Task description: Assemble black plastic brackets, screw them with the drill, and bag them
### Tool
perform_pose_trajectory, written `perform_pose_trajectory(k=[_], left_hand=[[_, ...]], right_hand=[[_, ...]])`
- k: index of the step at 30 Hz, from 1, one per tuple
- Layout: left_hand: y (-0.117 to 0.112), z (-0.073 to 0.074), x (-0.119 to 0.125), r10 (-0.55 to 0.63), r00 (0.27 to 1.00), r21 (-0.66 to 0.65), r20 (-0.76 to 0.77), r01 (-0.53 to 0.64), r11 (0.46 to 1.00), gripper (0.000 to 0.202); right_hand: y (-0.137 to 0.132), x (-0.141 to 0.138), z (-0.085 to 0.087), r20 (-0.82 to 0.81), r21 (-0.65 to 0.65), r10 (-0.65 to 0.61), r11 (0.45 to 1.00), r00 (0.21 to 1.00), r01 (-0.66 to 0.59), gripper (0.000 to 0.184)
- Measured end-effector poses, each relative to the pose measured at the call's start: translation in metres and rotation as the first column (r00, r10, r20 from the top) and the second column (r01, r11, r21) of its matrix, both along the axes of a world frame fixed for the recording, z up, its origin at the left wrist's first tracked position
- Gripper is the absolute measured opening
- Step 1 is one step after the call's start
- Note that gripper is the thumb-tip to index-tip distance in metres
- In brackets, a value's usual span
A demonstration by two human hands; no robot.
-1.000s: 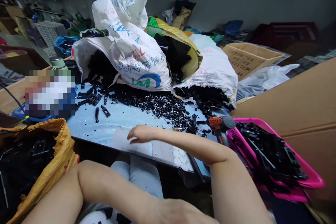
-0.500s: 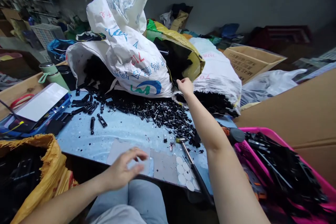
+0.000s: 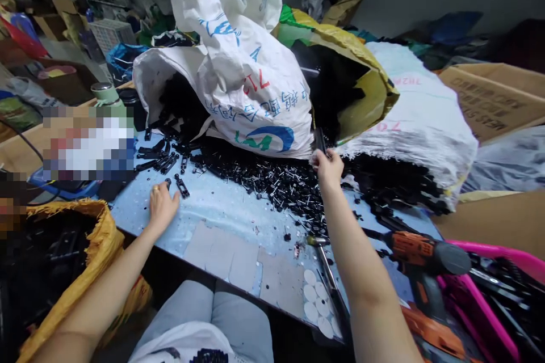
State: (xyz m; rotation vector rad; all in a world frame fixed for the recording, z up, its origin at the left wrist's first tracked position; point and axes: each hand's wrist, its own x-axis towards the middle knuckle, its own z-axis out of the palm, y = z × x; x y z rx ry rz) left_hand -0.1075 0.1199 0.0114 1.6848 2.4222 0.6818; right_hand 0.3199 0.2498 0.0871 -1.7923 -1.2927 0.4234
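My right hand (image 3: 329,167) is stretched forward and pinches a long black plastic part (image 3: 320,140) at the mouth of the yellow sack (image 3: 374,110), which has dark pieces inside. On the left of the blue table, my left hand (image 3: 162,204) has its fingers closed at the end of a small black plastic link (image 3: 167,182); most of that link is hidden by the hand. Beside it lies a similar black link (image 3: 182,186). Several more links (image 3: 164,159) are heaped behind. Between the hands spreads a pile of small black-headed pins (image 3: 281,187).
A white printed sack (image 3: 251,79) and another white sack (image 3: 421,108) stand at the back. A hammer (image 3: 330,272) lies by my right forearm. An orange power drill (image 3: 413,249) rests near a pink basket (image 3: 472,306). Front left is an orange sack (image 3: 102,244).
My left hand has moved left and forward to the loose black links. My right hand now shows a long black part between its fingers, near the yellow sack. The view has shifted.
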Motion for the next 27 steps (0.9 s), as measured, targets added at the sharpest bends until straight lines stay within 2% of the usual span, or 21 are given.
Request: perform_pose_trajectory(k=[2, 3, 4, 7, 10, 12, 13, 14, 15, 16, 17, 18, 19, 20, 21, 22, 24, 26, 27], left_hand=[[0.013, -0.006, -0.012, 0.111, 0.986, -0.047, -0.122, -0.117, 0.992, 0.045], [0.018, -0.008, -0.016, 0.126, 0.981, -0.078, -0.145, -0.138, 0.987, 0.044], [0.020, -0.010, -0.018, 0.120, 0.981, -0.101, -0.155, -0.137, 0.985, 0.041], [0.016, -0.014, -0.018, 0.046, 0.987, -0.092, -0.154, -0.060, 0.994, 0.032], [-0.008, -0.013, -0.004, -0.070, 0.996, -0.055, -0.051, 0.067, 0.996, 0.032], [-0.031, -0.010, 0.011, -0.183, 0.981, -0.058, 0.057, 0.187, 0.981, 0.030], [-0.043, -0.009, 0.021, -0.239, 0.965, -0.065, 0.109, 0.247, 0.967, 0.028], [-0.055, -0.007, 0.030, -0.288, 0.944, -0.074, 0.161, 0.303, 0.950, 0.026], [-0.067, -0.007, 0.039, -0.329, 0.920, -0.078, 0.213, 0.351, 0.933, 0.023], [-0.077, -0.006, 0.049, -0.358, 0.895, -0.073, 0.266, 0.389, 0.918, 0.022], [-0.087, -0.006, 0.057, -0.378, 0.869, -0.057, 0.319, 0.416, 0.907, 0.021], [-0.095, -0.007, 0.065, -0.389, 0.845, -0.035, 0.369, 0.430, 0.902, 0.020], [-0.103, -0.007, 0.072, -0.390, 0.822, -0.008, 0.414, 0.432, 0.902, 0.021], [-0.109, -0.008, 0.079, -0.386, 0.801, 0.014, 0.458, 0.427, 0.904, 0.022], [-0.114, -0.009, 0.084, -0.376, 0.777, 0.028, 0.505, 0.421, 0.907, 0.023], [-0.118, -0.009, 0.089, -0.362, 0.745, 0.034, 0.561, 0.416, 0.909, 0.024], [-0.124, -0.009, 0.098, -0.328, 0.648, 0.046, 0.687, 0.412, 0.910, 0.027], [-0.128, -0.005, 0.104, -0.311, 0.523, 0.081, 0.794, 0.416, 0.906, 0.038], [-0.129, -0.002, 0.107, -0.315, 0.469, 0.104, 0.825, 0.421, 0.901, 0.045]], right_hand=[[-0.056, -0.011, -0.027, -0.032, 0.000, 0.058, 0.998, 0.998, -0.058, 0.060], [-0.085, -0.020, -0.041, -0.053, -0.002, 0.104, 0.995, 0.993, -0.105, 0.058], [-0.112, -0.029, -0.053, -0.120, 0.001, 0.210, 0.977, 0.970, -0.211, 0.056], [-0.175, -0.054, -0.079, -0.253, -0.066, 0.432, 0.885, 0.866, -0.461, 0.050], [-0.209, -0.063, -0.083, -0.268, -0.176, 0.538, 0.788, 0.799, -0.590, 0.045], [-0.221, -0.061, -0.079, -0.169, -0.246, 0.630, 0.718, 0.758, -0.651, 0.043], [-0.225, -0.060, -0.076, -0.068, -0.283, 0.674, 0.694, 0.736, -0.662, 0.041], [-0.227, -0.059, -0.073, 0.060, -0.318, 0.694, 0.695, 0.718, -0.645, 0.038], [-0.229, -0.060, -0.071, 0.197, -0.347, 0.674, 0.727, 0.712, -0.592, 0.036], [-0.230, -0.063, -0.070, 0.324, -0.362, 0.607, 0.788, 0.726, -0.498, 0.035], [-0.229, -0.068, -0.070, 0.418, -0.366, 0.504, 0.855, 0.755, -0.368, 0.036], [-0.226, -0.075, -0.070, 0.468, -0.376, 0.394, 0.899, 0.791, -0.225, 0.039], [-0.223, -0.082, -0.071, 0.481, -0.405, 0.304, 0.909, 0.822, -0.099, 0.045], [-0.218, -0.091, -0.072, 0.474, -0.449, 0.248, 0.893, 0.845, -0.010, 0.053], [-0.213, -0.099, -0.072, 0.454, -0.492, 0.232, 0.870, 0.860, 0.025, 0.059], [-0.209, -0.107, -0.073, 0.420, -0.517, 0.255, 0.856, 0.871, -0.001, 0.062], [-0.205, -0.121, -0.074, 0.280, -0.483, 0.380, 0.849, 0.882, -0.213, 0.056], [-0.210, -0.134, -0.074, -0.009, -0.351, 0.526, 0.795, 0.851, -0.495, 0.048], [-0.215, -0.139, -0.074, -0.189, -0.267, 0.569, 0.755, 0.800, -0.600, 0.047]])
